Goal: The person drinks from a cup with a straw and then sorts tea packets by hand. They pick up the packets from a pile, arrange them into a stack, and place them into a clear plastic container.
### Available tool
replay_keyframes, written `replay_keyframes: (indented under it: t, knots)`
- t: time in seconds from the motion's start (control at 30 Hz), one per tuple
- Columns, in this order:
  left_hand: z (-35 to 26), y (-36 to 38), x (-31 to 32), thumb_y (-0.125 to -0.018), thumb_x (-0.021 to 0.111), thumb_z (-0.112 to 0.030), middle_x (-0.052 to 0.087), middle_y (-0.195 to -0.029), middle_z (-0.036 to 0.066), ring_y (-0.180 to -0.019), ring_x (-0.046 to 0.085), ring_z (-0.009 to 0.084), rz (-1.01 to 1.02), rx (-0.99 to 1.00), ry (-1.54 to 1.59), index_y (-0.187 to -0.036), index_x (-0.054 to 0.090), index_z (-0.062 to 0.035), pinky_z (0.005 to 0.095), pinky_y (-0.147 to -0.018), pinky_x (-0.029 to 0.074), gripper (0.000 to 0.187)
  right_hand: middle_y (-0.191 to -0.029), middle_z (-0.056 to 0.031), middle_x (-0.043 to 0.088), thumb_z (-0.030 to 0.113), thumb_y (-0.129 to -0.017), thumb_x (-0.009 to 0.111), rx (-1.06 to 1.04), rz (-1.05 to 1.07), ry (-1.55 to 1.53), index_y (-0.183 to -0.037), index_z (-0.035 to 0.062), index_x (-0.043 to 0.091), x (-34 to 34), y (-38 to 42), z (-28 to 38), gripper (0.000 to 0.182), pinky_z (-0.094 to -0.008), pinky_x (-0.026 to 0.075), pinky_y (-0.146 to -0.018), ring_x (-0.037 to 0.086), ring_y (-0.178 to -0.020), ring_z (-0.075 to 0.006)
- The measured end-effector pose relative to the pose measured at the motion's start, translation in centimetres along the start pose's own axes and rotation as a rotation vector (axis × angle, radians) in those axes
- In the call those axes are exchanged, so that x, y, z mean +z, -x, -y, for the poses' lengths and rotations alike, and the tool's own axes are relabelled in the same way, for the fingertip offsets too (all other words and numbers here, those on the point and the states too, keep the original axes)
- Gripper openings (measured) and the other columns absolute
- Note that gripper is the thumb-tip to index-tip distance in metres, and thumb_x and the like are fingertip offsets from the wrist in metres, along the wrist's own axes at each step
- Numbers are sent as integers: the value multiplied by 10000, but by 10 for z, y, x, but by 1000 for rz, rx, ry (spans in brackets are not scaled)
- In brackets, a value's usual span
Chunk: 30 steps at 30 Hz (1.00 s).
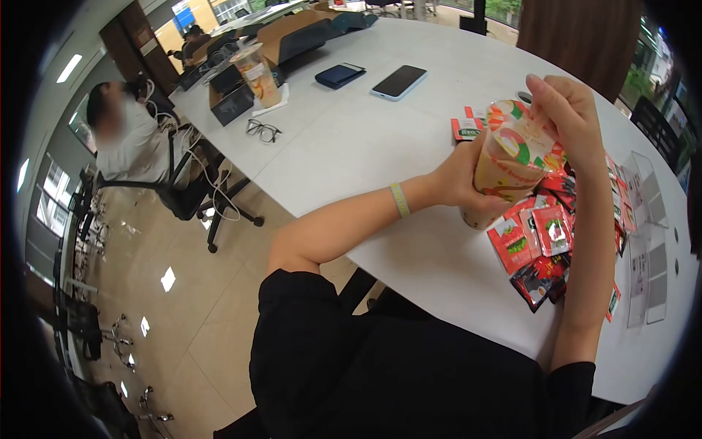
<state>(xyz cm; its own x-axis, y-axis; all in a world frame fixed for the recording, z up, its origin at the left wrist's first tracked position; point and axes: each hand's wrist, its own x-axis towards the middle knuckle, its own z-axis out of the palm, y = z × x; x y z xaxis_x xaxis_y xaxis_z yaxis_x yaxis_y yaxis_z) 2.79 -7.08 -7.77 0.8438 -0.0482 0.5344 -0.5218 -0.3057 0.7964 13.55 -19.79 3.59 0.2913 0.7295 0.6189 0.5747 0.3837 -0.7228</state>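
My left hand is wrapped around the side of a sealed drink cup, its thumb across the front. The cup is clear plastic with orange, green and red print, tilted slightly, with small dark bits near its bottom. At the upper right of the cup, my right hand is closed by the printed film top, its fingers curled and its thumb raised. What its fingers hold, if anything, is hidden. Under and beside the cup lies a pile of red and black snack sachets, partly covered by my right forearm.
A phone, a dark wallet and eyeglasses lie on the white table. Another drink cup stands by open boxes. Clear acrylic holders are at the right. A seated person is at the left.
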Motion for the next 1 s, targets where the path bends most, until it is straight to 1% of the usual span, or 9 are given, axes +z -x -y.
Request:
replay_keyframes:
  t: [0.1, 0.17, 0.23, 0.3, 0.4, 0.5, 0.63, 0.9, 1.0]
  knots:
    - [6, -2, -1, -595, 794, -279, 513, -1159, 116, -1078, 512, 203, -8, 12, 101, -1241, 311, -12, 336, -927, 406, 849, -453, 46, 406, 237, -827, 619, 21, 51, 167, -507, 40, 487, 0, 1, 4, 398, -191, 237, -386, 343, -418, -5]
    - [7, -2, 0, -589, 792, -288, 511, -1165, 119, -1079, 512, 204, -10, 41, 74, -1246, 311, -17, 337, -928, 406, 858, -453, 45, 407, 238, -823, 623, 46, 98, 152, -509, 36, 489, 0, 4, 11, 398, -193, 236, -387, 341, -421, -7]
    - [4, -1, 4, -570, 787, -367, 577, -1092, 90, -993, 563, 172, -85, 126, 11, -1124, 488, 24, 302, -878, 436, 741, -453, 44, 408, 239, -820, 627, 75, 139, 139, -510, 31, 491, 0, 4, 10, 397, -196, 235, -388, 339, -424, -9]
    - [3, -1, 3, -563, 792, -377, 570, -1105, 94, -998, 561, 176, -76, 98, 45, -1142, 473, 21, 304, -876, 439, 771, -452, 38, 420, 238, -809, 636, 8, -8, -12, -514, 15, 498, 2, 3, 1, 395, -201, 238, -389, 352, -435, -7]
    - [5, -1, 3, -561, 795, -381, 566, -1110, 100, -1004, 559, 176, -82, 19, 174, -1157, 459, 16, 302, -871, 442, 790, -451, 32, 426, 236, -809, 636, 73, 93, 200, -524, 9, 508, 2, 2, 9, 386, -203, 236, -389, 347, -429, -14]
    - [9, -1, 3, -566, 795, -377, 566, -1106, 103, -1011, 555, 175, -62, 74, 149, -1158, 453, 15, 305, -874, 442, 788, -466, 27, 433, 238, -808, 642, 80, 157, 178, -526, 15, 507, 2, 6, 19, 384, -204, 242, -394, 345, -434, -17]
    - [4, -1, 3, -576, 793, -364, 568, -1104, 102, -1008, 559, 173, -75, 89, 107, -1151, 459, 19, 309, -876, 445, 767, -484, 18, 442, 237, -807, 648, 56, 118, 92, -530, 10, 499, 1, 4, 7, 388, -208, 248, -400, 350, -446, -24]
    - [3, 0, 1, -588, 781, -351, 585, -1084, 105, -974, 580, 184, -71, 52, 112, -1134, 484, 25, 312, -862, 458, 727, -483, 20, 432, 247, -822, 635, -61, 46, 254, -544, 4, 491, 6, 2, 3, 397, -212, 247, -408, 322, -459, -29]
    - [4, 0, 2, -582, 781, -373, 582, -1090, 106, -982, 576, 183, -71, 48, 124, -1137, 481, 24, 315, -868, 455, 745, -483, 35, 423, 244, -841, 609, -127, 10, 207, -583, 18, 504, 7, 2, 1, 359, -201, 238, -404, 329, -450, -16]
